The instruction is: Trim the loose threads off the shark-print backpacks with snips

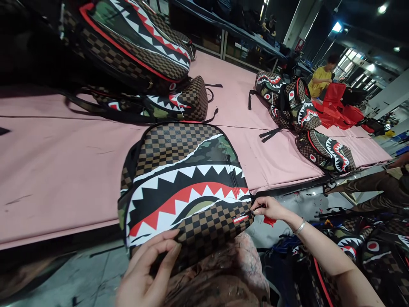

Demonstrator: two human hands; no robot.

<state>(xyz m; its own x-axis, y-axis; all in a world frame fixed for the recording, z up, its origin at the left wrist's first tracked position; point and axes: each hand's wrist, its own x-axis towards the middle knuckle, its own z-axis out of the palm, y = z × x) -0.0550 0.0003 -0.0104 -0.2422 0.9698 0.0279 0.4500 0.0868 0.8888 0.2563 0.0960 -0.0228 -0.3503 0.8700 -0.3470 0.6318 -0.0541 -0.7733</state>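
Note:
A backpack (191,183) with brown checks, camouflage patches and a red, white and black shark-mouth print lies front up at the pink table's near edge, its lower part overhanging towards me. My right hand (268,209), with a bracelet on the wrist, is closed around a slim dark tool (255,209). The tool's tip is by a small red and white label (240,219) at the backpack's lower right corner; its exact kind is unclear. My left hand (150,268) is at the lower left edge, thumb and index finger drawn together in a pinch. Anything between them is too small to make out.
More shark-print backpacks lie on the pink table (57,170): a stack (137,47) at the far left and a group (287,98) to the right. Several backpacks (361,251) are piled low at my right. Beyond, a person in yellow (320,80) stands near red bags (335,106).

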